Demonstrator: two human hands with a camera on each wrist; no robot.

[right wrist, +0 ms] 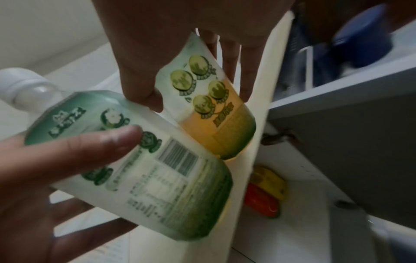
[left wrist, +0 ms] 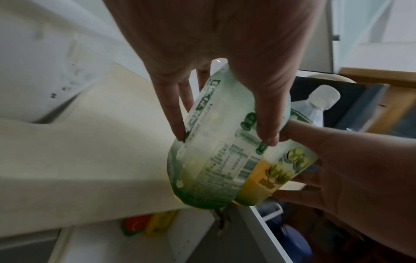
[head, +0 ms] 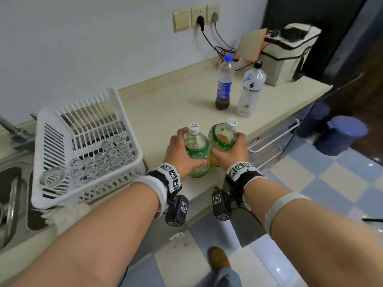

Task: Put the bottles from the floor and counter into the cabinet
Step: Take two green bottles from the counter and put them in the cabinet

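My left hand (head: 179, 151) grips a green-labelled bottle (head: 196, 151) with a white cap. Beside it my right hand (head: 235, 152) grips a yellow-and-green bottle (head: 221, 139). The two bottles touch, both tilted, at the front edge of the cream counter (head: 165, 104). In the left wrist view the green bottle (left wrist: 209, 160) sits between thumb and fingers. In the right wrist view the yellow bottle (right wrist: 211, 110) is held the same way. A cola bottle (head: 224, 85) and a clear water bottle (head: 251, 90) stand farther back. Below the counter the cabinet (right wrist: 303, 204) is open.
A white dish basket (head: 41, 162) with several glasses stands left of my hands, by a sink (head: 10, 183). A beige bag (head: 290, 54) and cables sit at the counter's far end. Red and yellow items (right wrist: 265, 192) lie inside the cabinet beside its grey door (right wrist: 349, 142). A blue bin (head: 342, 135) stands on the tiled floor.
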